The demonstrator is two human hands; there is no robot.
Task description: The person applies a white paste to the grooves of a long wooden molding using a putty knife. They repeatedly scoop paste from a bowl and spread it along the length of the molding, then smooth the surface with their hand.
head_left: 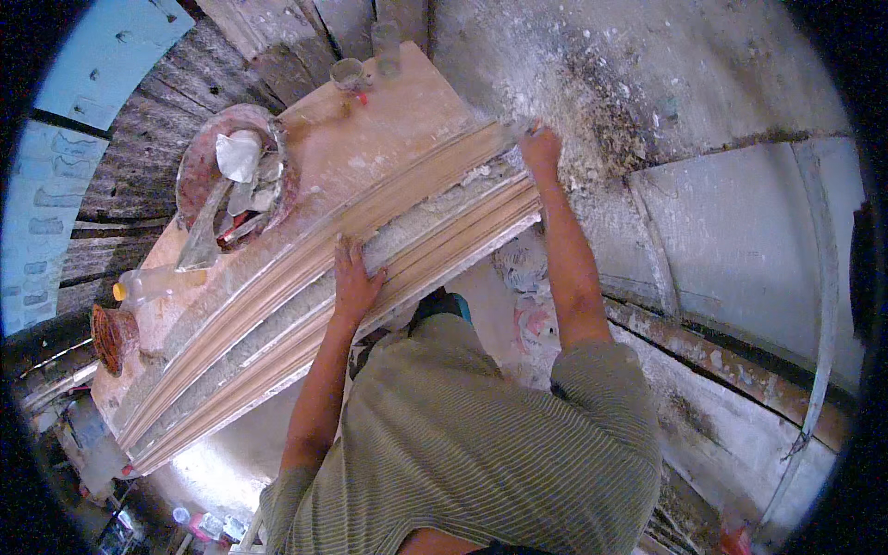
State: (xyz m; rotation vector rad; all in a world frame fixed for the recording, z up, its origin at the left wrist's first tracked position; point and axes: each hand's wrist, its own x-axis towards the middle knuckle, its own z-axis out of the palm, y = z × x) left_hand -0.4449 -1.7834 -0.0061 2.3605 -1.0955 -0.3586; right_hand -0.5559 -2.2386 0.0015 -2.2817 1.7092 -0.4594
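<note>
The far ribbed moulding (296, 276) and near ribbed moulding (444, 246) are lying side by side, slanting along the plywood tabletop's (407, 113) near edge. The left hand (357, 285) is resting on them, thumb apart from fingers. The right hand (541, 151) is curling at their right end; its grip cannot be determined. A round basin (199, 162) is standing beyond.

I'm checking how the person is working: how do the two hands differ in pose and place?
Pose: the left hand lies open with its thumb spread, while the right hand has its fingers curled; whether it grips something is unclear.
Place: the left hand rests partway along the ridged strips, while the right hand is at their upper-right end.
Shared: both are bare.
</note>
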